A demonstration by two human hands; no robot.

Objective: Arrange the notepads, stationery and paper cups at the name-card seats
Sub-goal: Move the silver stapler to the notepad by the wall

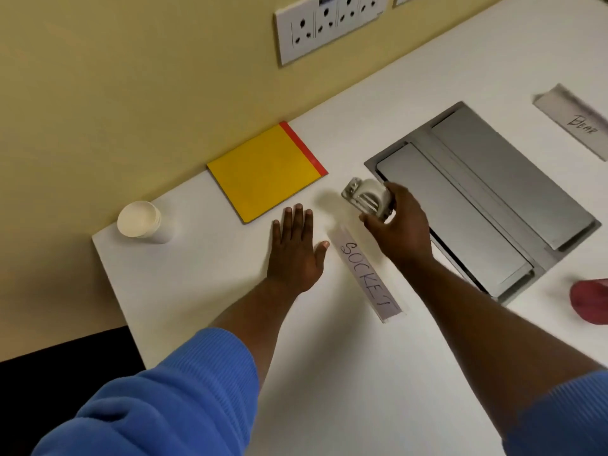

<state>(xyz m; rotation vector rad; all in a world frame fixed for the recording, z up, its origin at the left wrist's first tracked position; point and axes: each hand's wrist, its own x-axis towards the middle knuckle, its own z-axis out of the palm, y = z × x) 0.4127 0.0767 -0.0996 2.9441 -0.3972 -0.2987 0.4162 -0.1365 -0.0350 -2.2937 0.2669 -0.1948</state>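
One notepad (266,171), one cup (139,222), two name cards (368,274); right fingers (396,194) grip one metal tool (367,197), left fingers (297,217) straight.

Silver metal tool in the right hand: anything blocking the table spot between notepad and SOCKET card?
Nothing visible. The silver metal tool hangs over bare table; the left hand lies flat beside that spot.

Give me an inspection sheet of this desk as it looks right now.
Surface: white table, flush grey hatch.
Job's things: yellow notepad and paper cup near the wall; SOCKET card between the hands; second card far right.
Clutter: red object at right edge.
Hands: left hand flat on table; right hand grips metal stationery tool.
Cables: nothing seen.
Surroundings: yellow wall, socket panel.
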